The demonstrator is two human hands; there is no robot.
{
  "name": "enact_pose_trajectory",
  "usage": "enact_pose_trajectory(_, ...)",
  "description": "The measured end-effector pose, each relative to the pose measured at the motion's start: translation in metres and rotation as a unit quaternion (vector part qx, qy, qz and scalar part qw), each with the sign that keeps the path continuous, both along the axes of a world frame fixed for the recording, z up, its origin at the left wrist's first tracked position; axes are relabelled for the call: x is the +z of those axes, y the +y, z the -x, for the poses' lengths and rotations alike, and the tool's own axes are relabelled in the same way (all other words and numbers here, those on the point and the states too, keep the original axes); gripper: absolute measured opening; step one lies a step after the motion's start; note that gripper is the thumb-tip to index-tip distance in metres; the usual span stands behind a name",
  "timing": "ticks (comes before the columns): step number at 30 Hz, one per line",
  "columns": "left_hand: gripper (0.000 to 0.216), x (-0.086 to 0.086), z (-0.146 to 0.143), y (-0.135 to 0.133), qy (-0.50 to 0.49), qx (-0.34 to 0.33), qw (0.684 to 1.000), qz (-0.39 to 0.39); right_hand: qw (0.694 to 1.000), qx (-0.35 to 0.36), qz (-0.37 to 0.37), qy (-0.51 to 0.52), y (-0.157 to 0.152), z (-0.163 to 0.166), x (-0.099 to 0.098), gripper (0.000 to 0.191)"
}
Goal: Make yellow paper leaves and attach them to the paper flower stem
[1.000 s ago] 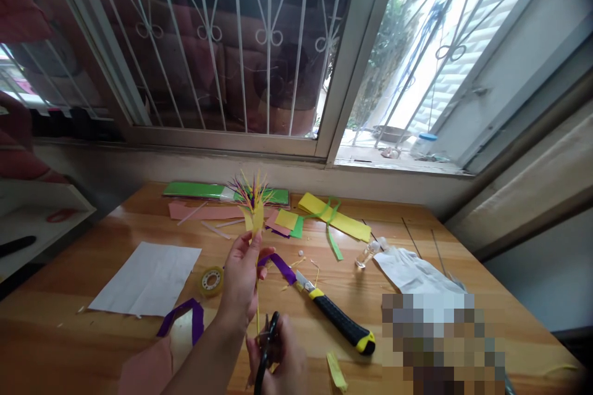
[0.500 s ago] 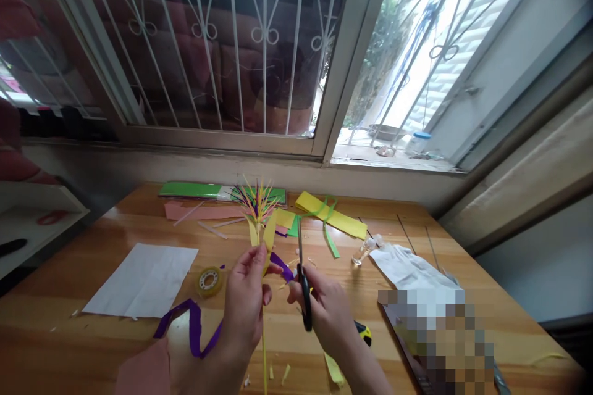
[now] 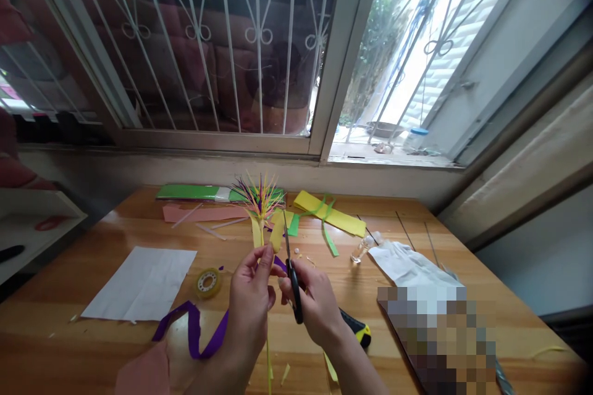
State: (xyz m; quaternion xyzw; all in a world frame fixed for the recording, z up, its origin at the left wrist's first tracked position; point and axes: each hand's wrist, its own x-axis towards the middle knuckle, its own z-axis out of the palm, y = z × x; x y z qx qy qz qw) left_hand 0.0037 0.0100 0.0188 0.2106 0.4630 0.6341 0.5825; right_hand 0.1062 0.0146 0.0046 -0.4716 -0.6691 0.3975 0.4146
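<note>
Between thumb and fingers, my left hand (image 3: 254, 287) pinches a paper flower (image 3: 260, 200) upright by its yellow stem. Thin pink, yellow and purple strips fan out at its top, and yellow paper petals (image 3: 277, 233) stand just below them. My right hand (image 3: 315, 302) has its fingers in the handles of black-handled scissors (image 3: 293, 284). The blades point up and lie close beside the right-hand yellow petal; whether they touch it I cannot tell. A purple paper strip (image 3: 194, 327) curls on the table left of my left wrist.
A roll of tape (image 3: 208, 282) and a white sheet (image 3: 141, 284) lie to the left. At the right are a utility knife (image 3: 359, 328), a small glass bottle (image 3: 359, 252) and a white cloth (image 3: 407, 265). Folded yellow paper (image 3: 331, 215) and a green pack (image 3: 189, 192) lie at the back.
The scissors and my right hand have moved a little left, closer to the flower. The right-hand yellow petal now leans farther out from the stem.
</note>
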Motion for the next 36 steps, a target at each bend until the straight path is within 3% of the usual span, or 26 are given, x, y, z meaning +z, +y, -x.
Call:
enact_pose_trajectory(13,0.029,0.0058,-0.0048,-0.0018,-0.028,-0.011,0.999,-0.016,1.0,-0.024,-0.01,-0.002,0.0037,0.005,0.0016,0.021)
enact_pose_trajectory(30,0.03,0.0068,-0.0071,-0.0013,-0.014,0.022,1.0,0.001,0.998,-0.054,-0.015,-0.014,0.0065,0.0065,-0.002,0.034)
enact_pose_trajectory(36,0.032,0.0056,-0.0054,-0.002,-0.01,0.031,0.999,0.002,0.998,-0.066,0.015,-0.002,0.0071,0.0039,0.0017,0.034)
